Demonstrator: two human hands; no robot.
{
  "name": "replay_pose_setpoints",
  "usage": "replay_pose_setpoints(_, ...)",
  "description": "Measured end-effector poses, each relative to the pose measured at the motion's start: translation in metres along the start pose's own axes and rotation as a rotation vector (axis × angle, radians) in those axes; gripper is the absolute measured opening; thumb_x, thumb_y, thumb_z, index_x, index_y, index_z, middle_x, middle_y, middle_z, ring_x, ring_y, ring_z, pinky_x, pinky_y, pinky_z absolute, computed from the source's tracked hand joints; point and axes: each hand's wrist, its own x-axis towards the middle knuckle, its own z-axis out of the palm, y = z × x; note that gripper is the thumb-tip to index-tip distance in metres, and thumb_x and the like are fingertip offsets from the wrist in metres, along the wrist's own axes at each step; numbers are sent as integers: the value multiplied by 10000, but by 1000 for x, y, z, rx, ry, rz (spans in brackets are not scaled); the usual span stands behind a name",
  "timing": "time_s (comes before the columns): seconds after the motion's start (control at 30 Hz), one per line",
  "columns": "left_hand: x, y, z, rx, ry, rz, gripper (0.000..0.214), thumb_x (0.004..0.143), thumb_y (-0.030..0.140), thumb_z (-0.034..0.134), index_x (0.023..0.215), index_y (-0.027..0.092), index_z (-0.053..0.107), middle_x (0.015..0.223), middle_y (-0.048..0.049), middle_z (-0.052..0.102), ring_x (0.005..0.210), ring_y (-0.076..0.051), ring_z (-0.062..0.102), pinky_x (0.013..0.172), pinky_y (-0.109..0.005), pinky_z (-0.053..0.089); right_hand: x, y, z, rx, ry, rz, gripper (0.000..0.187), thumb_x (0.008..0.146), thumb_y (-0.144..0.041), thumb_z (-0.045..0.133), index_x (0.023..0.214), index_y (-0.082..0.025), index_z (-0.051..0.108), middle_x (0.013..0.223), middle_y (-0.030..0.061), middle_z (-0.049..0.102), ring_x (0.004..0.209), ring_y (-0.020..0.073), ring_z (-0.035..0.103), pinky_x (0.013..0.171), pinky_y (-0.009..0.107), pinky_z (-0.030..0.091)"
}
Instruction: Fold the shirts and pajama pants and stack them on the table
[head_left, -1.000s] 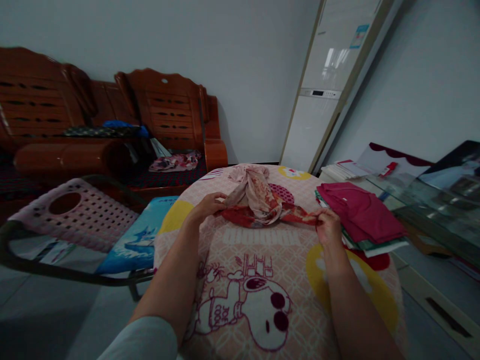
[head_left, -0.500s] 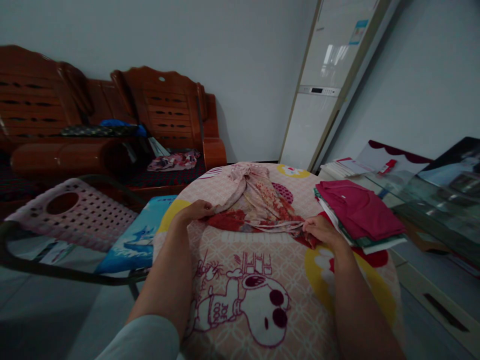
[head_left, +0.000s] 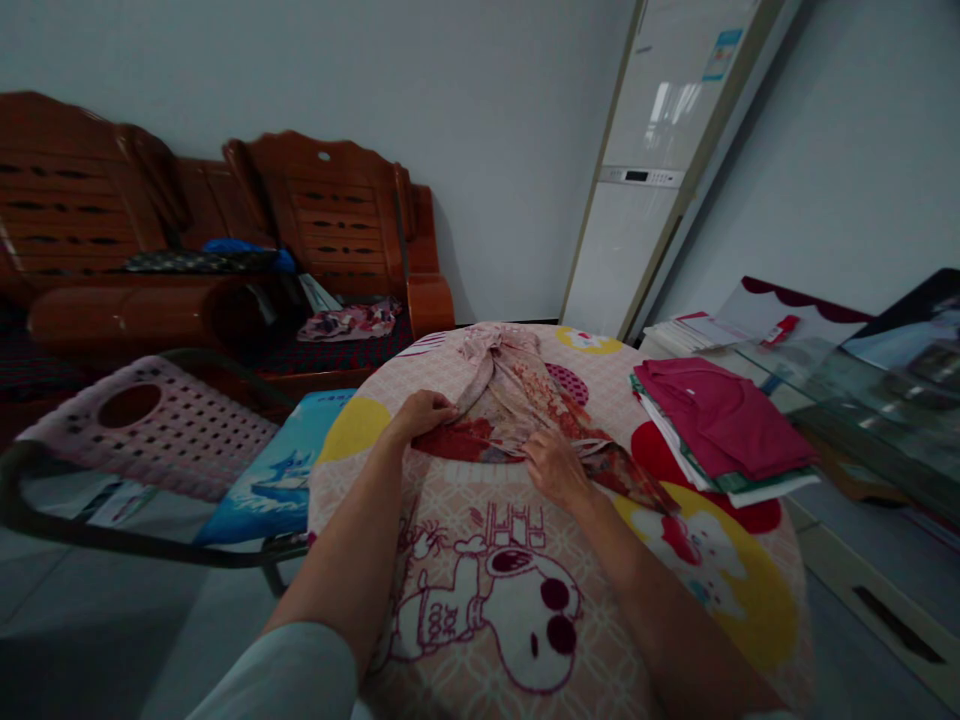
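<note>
Floral garment [head_left: 514, 395], red, cream and pale pink in thin, creased cloth, lies on the far half of a round table as I look down through the head camera. Its far end is bunched into a gathered knot of fabric, while its near part fans out to left and right, with a red tip trailing toward the right side.

I have the left hand [head_left: 429, 414] at the garment's left edge, palm down, its fingers bent over onto the cloth; I cannot tell whether they pinch it. I have the right hand [head_left: 556, 470] at the middle of the near edge, fingers curled and fingertips touching the hem; whether they grip or only press, I cannot tell. Both forearms reach in from the near side, left and right, and a pale sleeve [head_left: 289, 670] shows on the left one.

Beneath everything I see a pink tablecloth [head_left: 607, 640] with a cartoon dog in dark sunglasses nearest me and yellow patches to either side. At the table's right edge sits a stack of folded clothes [head_left: 720, 420], magenta on top. Left of the table stands a woven-backed chair [head_left: 195, 430]; far left, a carved wooden bench [head_left: 337, 220].
</note>
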Motion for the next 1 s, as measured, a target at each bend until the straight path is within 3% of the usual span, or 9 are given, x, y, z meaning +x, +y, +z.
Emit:
replay_pose_setpoints(0.1,0,-5,-2,-96,19,-55,265,643,411,653,716,164,716,664,-32,697,698,-189,628,600,-243,431,1,-1,-1,40,52,21,177,828,-100,539,855,-152,706,931,102,662,938,225,563,889,341,423)
replay_pose_setpoints(0.23,-6,-13,-13,-333,51,-151,271,569,384,690,712,158,652,595,10,629,592,-153,584,507,-215,407,-1,-9,-20,256,31,90,231,778,-68,540,855,-159,738,863,70,707,834,188,607,819,294,431)
replay_pose_setpoints(0.37,-18,-12,-31,-543,21,-161,348,566,360,696,840,150,652,594,14,609,503,-131,548,445,-206,386,-4,-24,-42,559,-240,93,260,741,-93,551,875,-156,765,726,4,694,659,128,579,652,229,401)
replay_pose_setpoints(0.47,-25,-12,-41,-600,35,-142,390,570,334,685,912,146,675,642,1,634,521,-125,556,452,-197,392,-5,-32,-51,699,-461,22,323,716,-114,553,951,-161,770,738,-19,687,657,117,559,609,210,373)
replay_pose_setpoints(0.6,-27,-18,-44,-417,38,-265,354,612,314,637,922,152,694,509,42,537,417,-102,450,394,-191,321,-5,-42,-49,768,-658,-49,390,710,-139,560,1043,-175,761,816,-19,698,720,126,568,634,204,381)
replay_pose_setpoints(0.73,-24,-26,-43,-122,-65,-349,164,631,257,600,739,166,683,454,38,502,407,-108,447,399,-196,328,-2,-55,-41,771,-758,-111,492,702,-124,561,1163,-162,728,861,-2,699,721,120,554,640,199,386)
replay_pose_setpoints(0.83,-23,-30,-45,-14,-136,-348,95,659,256,590,627,178,633,435,34,483,409,-112,455,416,-199,339,-2,-62,-37,752,-839,-102,563,686,-107,581,1237,-154,690,801,-14,672,662,100,514,599,191,369)
replay_pose_setpoints(1.0,-25,-37,-51,113,-201,-351,125,693,281,596,636,184,651,469,18,544,465,-131,532,477,-205,399,-3,-70,-32,791,-942,-171,555,720,-112,646,1270,-176,668,654,-61,558,597,80,473,565,185,353)
